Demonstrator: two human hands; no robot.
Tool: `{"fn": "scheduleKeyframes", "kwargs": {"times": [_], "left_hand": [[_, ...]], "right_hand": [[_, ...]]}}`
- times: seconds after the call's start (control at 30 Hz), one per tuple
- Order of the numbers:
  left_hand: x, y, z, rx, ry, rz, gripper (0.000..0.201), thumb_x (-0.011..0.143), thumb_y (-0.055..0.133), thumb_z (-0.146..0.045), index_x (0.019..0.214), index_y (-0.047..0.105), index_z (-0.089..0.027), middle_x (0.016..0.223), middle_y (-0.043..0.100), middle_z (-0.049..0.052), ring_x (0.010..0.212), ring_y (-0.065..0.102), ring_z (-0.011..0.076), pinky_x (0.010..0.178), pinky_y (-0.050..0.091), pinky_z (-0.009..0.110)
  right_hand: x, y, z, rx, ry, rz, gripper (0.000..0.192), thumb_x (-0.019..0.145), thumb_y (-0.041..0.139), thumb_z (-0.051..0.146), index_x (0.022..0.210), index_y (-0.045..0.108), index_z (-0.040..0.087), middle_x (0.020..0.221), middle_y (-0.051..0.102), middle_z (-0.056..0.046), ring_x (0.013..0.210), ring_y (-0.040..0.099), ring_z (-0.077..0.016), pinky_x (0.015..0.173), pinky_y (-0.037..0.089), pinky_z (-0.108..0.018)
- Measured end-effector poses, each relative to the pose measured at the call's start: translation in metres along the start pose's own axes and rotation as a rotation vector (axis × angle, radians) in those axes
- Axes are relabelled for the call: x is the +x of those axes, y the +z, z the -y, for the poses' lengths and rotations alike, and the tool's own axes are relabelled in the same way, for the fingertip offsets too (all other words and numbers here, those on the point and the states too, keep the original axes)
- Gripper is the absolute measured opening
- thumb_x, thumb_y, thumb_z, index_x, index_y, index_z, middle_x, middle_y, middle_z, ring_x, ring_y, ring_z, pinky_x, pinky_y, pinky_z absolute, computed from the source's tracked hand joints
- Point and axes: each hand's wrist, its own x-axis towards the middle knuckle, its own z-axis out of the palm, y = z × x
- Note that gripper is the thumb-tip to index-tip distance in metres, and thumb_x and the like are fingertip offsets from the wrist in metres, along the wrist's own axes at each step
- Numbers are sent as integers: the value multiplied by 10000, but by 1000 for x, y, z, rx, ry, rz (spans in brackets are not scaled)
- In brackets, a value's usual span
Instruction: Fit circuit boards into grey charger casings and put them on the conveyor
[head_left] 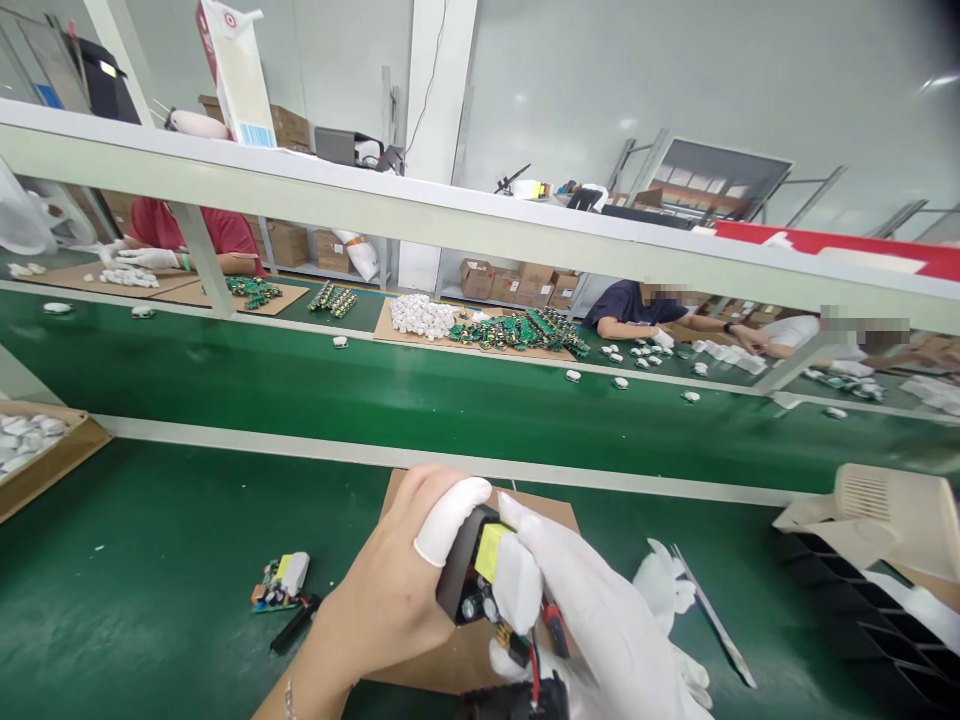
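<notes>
My left hand [397,590], bare but for a white cot over one finger, is wrapped round a black plastic housing [459,575]. In a white glove, my right hand [592,600] grips a circuit board [517,582] with a white block, yellow tape and small capacitors, at the housing's open side. How deep the board sits inside cannot be seen. Red and black wires [535,665] run down from it to a black part [517,700] at the bottom edge. Below my hands lies a cardboard sheet [427,670]. A red-and-black object [553,628] is partly hidden behind my right glove.
Left on the green bench are another circuit board [279,583] and a black piece [295,625]. Tweezers [716,620] and white gloves [660,585] lie right, near black trays [840,600] and a beige housing [892,510]. Beyond the rail, co-workers handle parts along a green belt [337,390].
</notes>
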Motion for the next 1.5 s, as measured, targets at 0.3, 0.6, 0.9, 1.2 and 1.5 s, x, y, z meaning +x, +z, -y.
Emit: {"fn": "scheduleKeyframes", "kwargs": {"times": [0.3, 0.6, 0.9, 1.2, 1.5], "left_hand": [[3, 1, 7, 55, 38, -27, 573, 779, 556, -127, 1293, 321, -220, 1131, 495, 116, 1028, 470, 259, 868, 412, 410], [6, 5, 11, 73, 65, -50, 612, 722, 568, -145, 1275, 334, -259, 1107, 540, 92, 1002, 512, 264, 867, 397, 417], [7, 6, 11, -10, 29, 25, 770, 717, 616, -147, 1380, 240, -254, 1226, 487, 128, 1114, 466, 288, 934, 387, 467], [3, 19, 22, -984, -444, -335, 578, 770, 709, -427, 1291, 503, -284, 1204, 560, 70, 1084, 572, 243, 916, 496, 377], [29, 21, 17, -1748, -1105, -603, 444, 953, 420, -472, 1096, 618, -102, 965, 637, 75, 934, 645, 152, 859, 557, 253]], "right_hand": [[24, 0, -9, 672, 154, 70, 712, 881, 495, 587, 1479, 159, 395, 1401, 431, -60, 1260, 465, -269, 1023, 429, -453], [46, 24, -11, 997, 329, 129, 857, 700, 717, 606, 1377, 315, 267, 1151, 586, -86, 794, 600, -178, 899, 453, -396], [51, 28, -11, 1020, 389, 40, 529, 747, 713, 496, 1133, 443, 256, 792, 573, 9, 741, 558, -164, 713, 471, -303], [43, 24, -32, 740, 373, -127, 592, 918, 333, 635, 1374, 318, 258, 1098, 606, -93, 918, 619, -218, 898, 477, -411], [39, 13, -39, 595, 322, -320, 455, 972, 276, 528, 1308, 427, 262, 1092, 628, -69, 918, 628, -207, 934, 454, -413]]}}
